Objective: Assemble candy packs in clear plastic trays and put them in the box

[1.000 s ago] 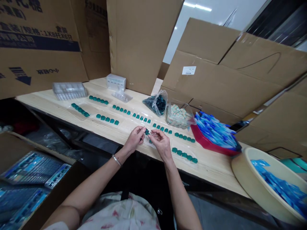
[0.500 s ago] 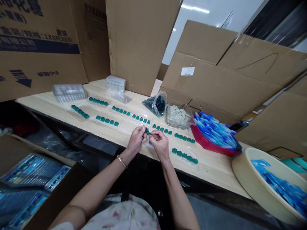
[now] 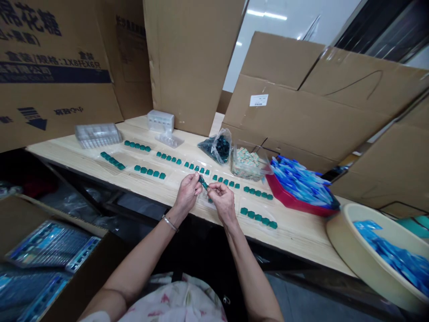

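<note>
Over the front edge of the table, my left hand pinches small dark green plastic pieces between thumb and fingers. My right hand closes its fingertips on the lower right end of the same pieces. Their exact kind is too small to tell. Below the hands lies a clear plastic tray, mostly hidden. Around it, more clear trays hold short rows of green pieces, such as the row to the left and the row to the right.
Behind the hands stand a bag of dark green pieces and a clear box of small pale pieces. To the right are a red tray of blue packets and a cream basin. Stacked clear trays stand left. An open carton sits lower left.
My hands have drawn slightly apart, and more of the green pieces shows between them. The left hand has shifted a little up and left. The camera view has tilted slightly.
</note>
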Demonstrator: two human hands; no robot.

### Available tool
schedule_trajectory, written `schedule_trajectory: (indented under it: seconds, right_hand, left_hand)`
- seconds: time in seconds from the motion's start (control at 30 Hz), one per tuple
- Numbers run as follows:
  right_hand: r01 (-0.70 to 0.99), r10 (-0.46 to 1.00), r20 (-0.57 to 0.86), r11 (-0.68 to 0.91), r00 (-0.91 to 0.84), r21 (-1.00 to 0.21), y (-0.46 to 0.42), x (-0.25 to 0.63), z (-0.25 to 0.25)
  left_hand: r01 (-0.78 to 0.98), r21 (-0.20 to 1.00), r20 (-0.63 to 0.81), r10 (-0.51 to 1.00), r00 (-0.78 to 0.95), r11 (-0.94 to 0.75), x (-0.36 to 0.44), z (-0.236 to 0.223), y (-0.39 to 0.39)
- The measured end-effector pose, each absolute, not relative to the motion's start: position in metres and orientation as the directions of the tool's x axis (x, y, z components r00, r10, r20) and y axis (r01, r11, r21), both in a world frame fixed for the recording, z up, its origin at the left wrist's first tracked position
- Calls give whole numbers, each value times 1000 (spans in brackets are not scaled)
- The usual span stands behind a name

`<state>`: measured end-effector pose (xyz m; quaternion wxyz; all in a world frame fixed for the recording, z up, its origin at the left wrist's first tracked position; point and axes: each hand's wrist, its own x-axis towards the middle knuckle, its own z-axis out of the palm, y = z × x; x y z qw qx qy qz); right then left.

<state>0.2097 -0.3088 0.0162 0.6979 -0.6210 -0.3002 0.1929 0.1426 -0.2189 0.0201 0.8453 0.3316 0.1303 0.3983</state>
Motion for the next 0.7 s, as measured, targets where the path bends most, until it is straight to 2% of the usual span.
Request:
schedule_trajectory:
  seconds: [0.23,0.37,0.47,0.6,0.7]
  right_hand:
    - [105,660,197,177,725,-979,-312,211,18]
    - [47,742,189,208,643,-977,-317,213,22]
    - [28,738,188,223,649,-974,-318,214,22]
    - [139,660,259,231,705,-963,-319,216,20]
    - [327,644,382,210,663,-921,-326,218,23]
  left_hand:
    - [-594,699,80,781,619,398,143,24,-221]
    - [-538,766,130,735,666,352,144,26,-225]
    - [-524,777,140,715,685,350,144,27,-230]
    - [-425,848,144,635,759,316,140,23,-230]
    - [-284,945,158,533,831,163,133,20,-223]
